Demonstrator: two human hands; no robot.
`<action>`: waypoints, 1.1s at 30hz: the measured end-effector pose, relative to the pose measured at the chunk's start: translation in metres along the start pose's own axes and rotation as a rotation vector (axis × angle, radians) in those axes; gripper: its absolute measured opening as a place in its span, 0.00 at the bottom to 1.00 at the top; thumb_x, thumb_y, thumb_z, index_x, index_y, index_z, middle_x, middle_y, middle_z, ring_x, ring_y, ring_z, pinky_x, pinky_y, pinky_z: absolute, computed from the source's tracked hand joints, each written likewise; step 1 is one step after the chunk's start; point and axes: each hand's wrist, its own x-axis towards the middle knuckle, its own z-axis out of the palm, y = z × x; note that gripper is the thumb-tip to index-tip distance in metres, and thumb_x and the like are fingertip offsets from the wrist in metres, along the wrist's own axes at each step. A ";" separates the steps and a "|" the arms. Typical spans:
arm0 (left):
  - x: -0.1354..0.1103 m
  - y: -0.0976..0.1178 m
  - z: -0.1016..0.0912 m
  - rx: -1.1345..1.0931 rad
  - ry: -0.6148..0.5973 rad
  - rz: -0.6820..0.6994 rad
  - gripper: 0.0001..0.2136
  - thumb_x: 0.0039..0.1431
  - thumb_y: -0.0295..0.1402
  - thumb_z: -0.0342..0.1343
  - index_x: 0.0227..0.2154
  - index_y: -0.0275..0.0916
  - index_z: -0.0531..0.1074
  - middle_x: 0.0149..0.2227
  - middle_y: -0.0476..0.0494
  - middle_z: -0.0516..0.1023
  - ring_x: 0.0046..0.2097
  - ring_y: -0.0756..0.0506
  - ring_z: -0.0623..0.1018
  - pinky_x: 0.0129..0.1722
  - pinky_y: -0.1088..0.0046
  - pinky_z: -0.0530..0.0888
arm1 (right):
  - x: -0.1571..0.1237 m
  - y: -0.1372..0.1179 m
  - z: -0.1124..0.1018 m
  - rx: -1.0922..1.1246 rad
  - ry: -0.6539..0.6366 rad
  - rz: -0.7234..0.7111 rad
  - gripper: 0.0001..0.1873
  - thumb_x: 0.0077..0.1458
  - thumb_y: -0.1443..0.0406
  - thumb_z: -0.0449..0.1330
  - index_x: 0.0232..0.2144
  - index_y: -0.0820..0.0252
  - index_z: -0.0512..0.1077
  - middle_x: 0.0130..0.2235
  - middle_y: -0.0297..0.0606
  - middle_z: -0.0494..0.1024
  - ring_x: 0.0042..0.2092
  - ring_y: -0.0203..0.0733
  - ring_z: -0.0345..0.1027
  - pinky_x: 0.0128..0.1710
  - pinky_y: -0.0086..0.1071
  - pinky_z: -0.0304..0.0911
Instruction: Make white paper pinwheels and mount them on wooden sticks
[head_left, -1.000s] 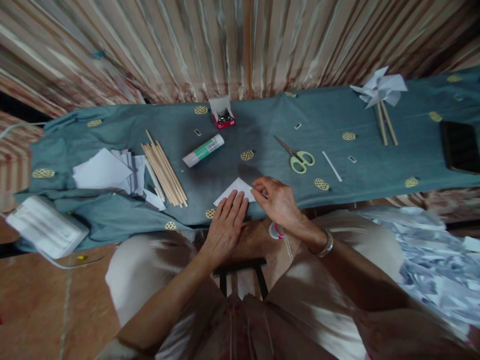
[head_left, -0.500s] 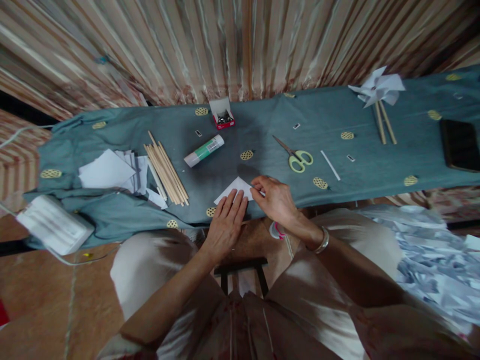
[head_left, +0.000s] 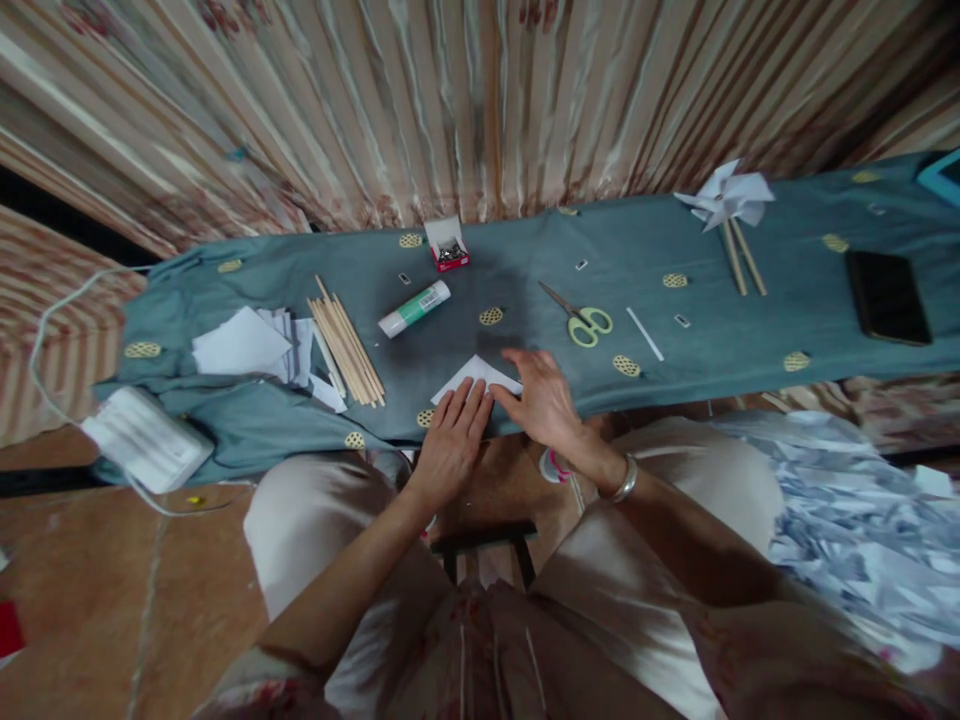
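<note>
A white piece of paper (head_left: pixel 475 369), folded into a triangle, lies at the front edge of the cloth-covered table. My left hand (head_left: pixel 452 430) rests flat on its left part with the fingers stretched out. At the paper's right corner is my right hand (head_left: pixel 541 396), thumb and fingers spread apart; I cannot tell whether it touches the paper. Beyond them lie a glue stick (head_left: pixel 415 308) and green-handled scissors (head_left: pixel 589 326). A small red and white box (head_left: pixel 448 254) of metal pins stands open at the back.
To the left are wooden sticks (head_left: pixel 349 345), a stack of paper squares (head_left: pixel 244 342) and a white corded device (head_left: pixel 150 440). On the right lie a thin white strip (head_left: pixel 645 334), paper pinwheels (head_left: pixel 726 195) on sticks and a black phone (head_left: pixel 889 297). Paper pieces (head_left: pixel 862 540) are heaped at lower right.
My right hand's fingers have opened from a pinch at the paper's right corner into a spread. My left hand stays on the paper. The camera view has shifted slightly.
</note>
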 end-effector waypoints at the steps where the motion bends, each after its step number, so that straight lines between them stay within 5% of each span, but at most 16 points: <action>1: 0.001 0.000 0.000 0.001 -0.002 0.001 0.28 0.63 0.26 0.45 0.67 0.29 0.52 0.69 0.27 0.55 0.72 0.36 0.49 0.66 0.49 0.58 | -0.001 0.001 0.002 0.008 0.012 0.005 0.23 0.56 0.62 0.60 0.53 0.62 0.69 0.52 0.50 0.76 0.54 0.55 0.68 0.55 0.47 0.64; 9: -0.009 -0.013 -0.007 -0.017 0.006 0.002 0.27 0.62 0.26 0.50 0.64 0.27 0.59 0.67 0.26 0.60 0.70 0.35 0.55 0.65 0.50 0.62 | -0.020 0.013 0.002 0.062 0.012 0.102 0.30 0.58 0.63 0.56 0.61 0.66 0.61 0.65 0.58 0.60 0.67 0.57 0.53 0.63 0.55 0.54; 19: -0.042 -0.032 -0.026 -0.015 0.032 -0.114 0.25 0.61 0.26 0.52 0.62 0.28 0.61 0.65 0.26 0.64 0.67 0.35 0.63 0.64 0.51 0.64 | -0.034 0.031 -0.001 0.117 0.098 0.104 0.28 0.55 0.68 0.52 0.59 0.62 0.63 0.64 0.52 0.63 0.66 0.52 0.55 0.65 0.53 0.53; 26: -0.043 -0.027 -0.025 -0.058 0.000 -0.199 0.26 0.61 0.27 0.53 0.62 0.28 0.62 0.66 0.27 0.62 0.68 0.34 0.61 0.66 0.51 0.60 | -0.025 0.035 -0.006 0.220 0.062 0.131 0.20 0.55 0.68 0.49 0.45 0.57 0.77 0.59 0.45 0.72 0.61 0.51 0.63 0.63 0.50 0.55; 33: -0.045 -0.029 -0.021 -0.170 0.031 -0.210 0.27 0.61 0.27 0.53 0.63 0.29 0.61 0.66 0.26 0.61 0.69 0.34 0.60 0.66 0.49 0.57 | -0.011 0.018 -0.004 0.269 0.010 0.162 0.07 0.47 0.64 0.64 0.32 0.55 0.79 0.55 0.45 0.77 0.59 0.54 0.67 0.61 0.50 0.57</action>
